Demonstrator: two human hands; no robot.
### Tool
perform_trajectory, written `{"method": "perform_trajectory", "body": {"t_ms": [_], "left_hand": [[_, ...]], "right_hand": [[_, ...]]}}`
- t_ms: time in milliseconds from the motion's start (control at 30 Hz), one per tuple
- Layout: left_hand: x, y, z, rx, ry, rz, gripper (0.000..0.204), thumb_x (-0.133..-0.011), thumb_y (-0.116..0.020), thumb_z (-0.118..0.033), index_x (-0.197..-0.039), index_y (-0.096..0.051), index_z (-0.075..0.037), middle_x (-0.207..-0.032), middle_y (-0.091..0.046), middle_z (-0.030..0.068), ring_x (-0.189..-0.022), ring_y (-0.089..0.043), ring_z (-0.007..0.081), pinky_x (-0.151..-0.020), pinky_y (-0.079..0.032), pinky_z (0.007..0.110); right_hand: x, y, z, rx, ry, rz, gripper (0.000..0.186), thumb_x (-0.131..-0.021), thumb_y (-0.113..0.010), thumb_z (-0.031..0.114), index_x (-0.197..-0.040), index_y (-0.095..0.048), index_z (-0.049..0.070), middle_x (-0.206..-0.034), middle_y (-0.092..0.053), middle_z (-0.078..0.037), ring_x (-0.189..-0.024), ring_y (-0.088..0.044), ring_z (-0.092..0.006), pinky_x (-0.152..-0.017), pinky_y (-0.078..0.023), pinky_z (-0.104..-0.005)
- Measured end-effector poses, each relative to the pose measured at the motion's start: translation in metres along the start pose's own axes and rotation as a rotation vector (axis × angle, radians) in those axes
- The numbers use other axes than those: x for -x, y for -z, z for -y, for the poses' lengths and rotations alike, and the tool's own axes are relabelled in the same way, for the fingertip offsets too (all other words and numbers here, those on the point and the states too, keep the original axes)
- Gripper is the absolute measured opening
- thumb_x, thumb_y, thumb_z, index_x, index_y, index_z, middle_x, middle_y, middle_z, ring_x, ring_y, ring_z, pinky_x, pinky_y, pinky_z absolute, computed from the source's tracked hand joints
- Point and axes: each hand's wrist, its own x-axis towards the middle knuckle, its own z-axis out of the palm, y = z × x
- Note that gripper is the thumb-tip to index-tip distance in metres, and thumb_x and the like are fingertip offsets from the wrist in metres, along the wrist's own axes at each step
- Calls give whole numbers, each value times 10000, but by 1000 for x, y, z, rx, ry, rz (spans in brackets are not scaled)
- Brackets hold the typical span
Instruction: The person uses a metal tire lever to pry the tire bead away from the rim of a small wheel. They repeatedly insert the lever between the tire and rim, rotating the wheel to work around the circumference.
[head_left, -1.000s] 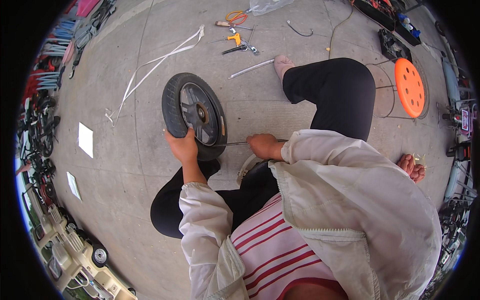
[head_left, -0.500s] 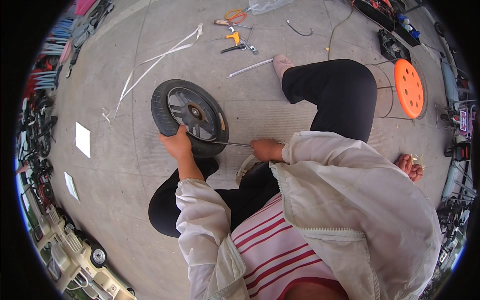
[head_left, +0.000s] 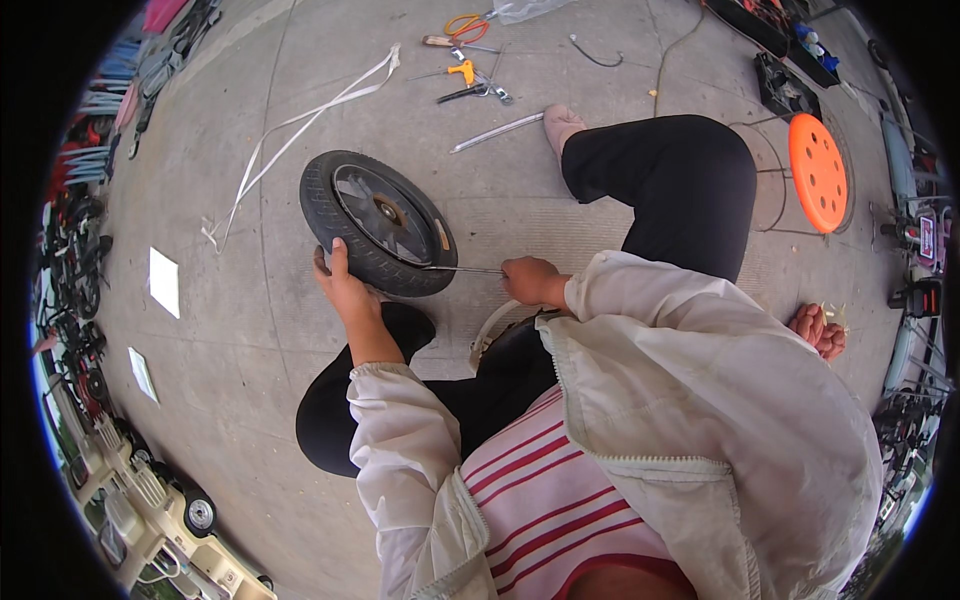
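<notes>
A small black wheel with its tyre (head_left: pixel 378 225) is tilted in front of me, its spoked rim (head_left: pixel 385 212) facing up and to the right. My left hand (head_left: pixel 348 292) grips the tyre's near left side, thumb up on the rubber; its other fingers are partly hidden. My right hand (head_left: pixel 533 281) is closed round a thin metal tyre lever (head_left: pixel 470 269), whose handle is covered by the fingers. The lever's far end meets the tyre's edge beside the rim.
Beyond the wheel lie hand tools (head_left: pixel 478 85), a metal bar (head_left: pixel 497 132) and a white strap (head_left: pixel 300 130). An orange stool (head_left: pixel 818 173) stands right, near an open black toolbox (head_left: pixel 785 88). A reddish finger-shaped thing (head_left: pixel 818 330) is unclear. Parked vehicles line the sides.
The wheel has tipped and shifted slightly away from me. My left thumb has slid off the rim area onto the tyre's outer rubber. My right hand and the lever have risen slightly in view.
</notes>
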Motion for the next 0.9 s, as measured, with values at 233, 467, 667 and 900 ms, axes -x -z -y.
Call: {"method": "perform_trajectory", "body": {"t_ms": [233,467,667,900], "left_hand": [[34,-14,49,-287,-121,-67,748,-818,-766,-187,-1383,-329,35,-1296,-505,159,-1138,-534,247,-996,-419,353],[35,-1,38,-479,-89,-37,806,-721,-770,-121,-1378,-334,45,-1288,-512,185,-1116,-553,272,-983,-422,369],[54,-9,11,-738,-9,-12,775,-714,-808,-196,-1333,-419,62,-1187,-587,184,-1034,-603,271,-928,-463,362],[60,-13,8,-505,27,-27,720,-789,-811,-237,-1295,-417,89,-1213,-571,188,-1038,-593,239,-918,-470,329]], "right_hand": [[4,5,3,-53,25,-122,403,-936,-514,418,-967,-663,45,-966,-675,-175,-942,-630,-389,-815,-487,-494],[6,24,8,216,175,-172,330,-884,-588,378,-920,-693,68,-901,-689,-158,-893,-656,-365,-765,-511,-493],[21,101,43,475,199,-85,288,-794,-694,395,-876,-723,120,-884,-702,-111,-889,-671,-326,-735,-523,-470],[27,118,39,394,202,-140,293,-784,-717,406,-865,-718,125,-883,-700,-97,-882,-669,-324,-723,-520,-467]]}}
